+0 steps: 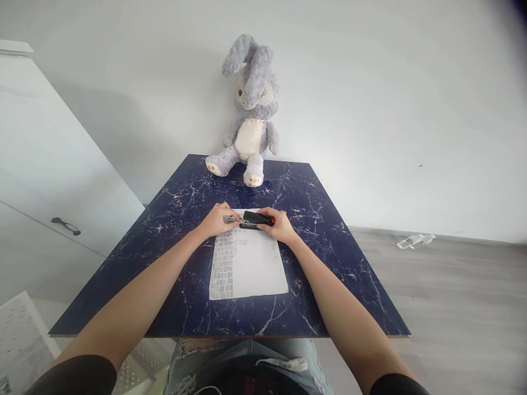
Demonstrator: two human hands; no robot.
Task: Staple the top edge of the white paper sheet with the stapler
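Observation:
A black stapler (257, 219) is held over the top part of a white sheet of paper (259, 263). My right hand (280, 224) wraps round its right end, thumb below and fingers above. Some silver metal shows between its upper and lower black parts. At the stapler's left end, my left hand (220, 219) is closed in a pinch; what its fingertips hold is too small to make out. Grey brick-like marks fill the paper's left side, with faint writing beside them. The sheet lies on a dark blue marbled table (181, 312).
A grey plush rabbit (250, 131) sits at the table's far edge against the wall. To the left stands a white cabinet (49, 164) with a dark handle. A clear plastic item (414, 241) lies on the floor at right.

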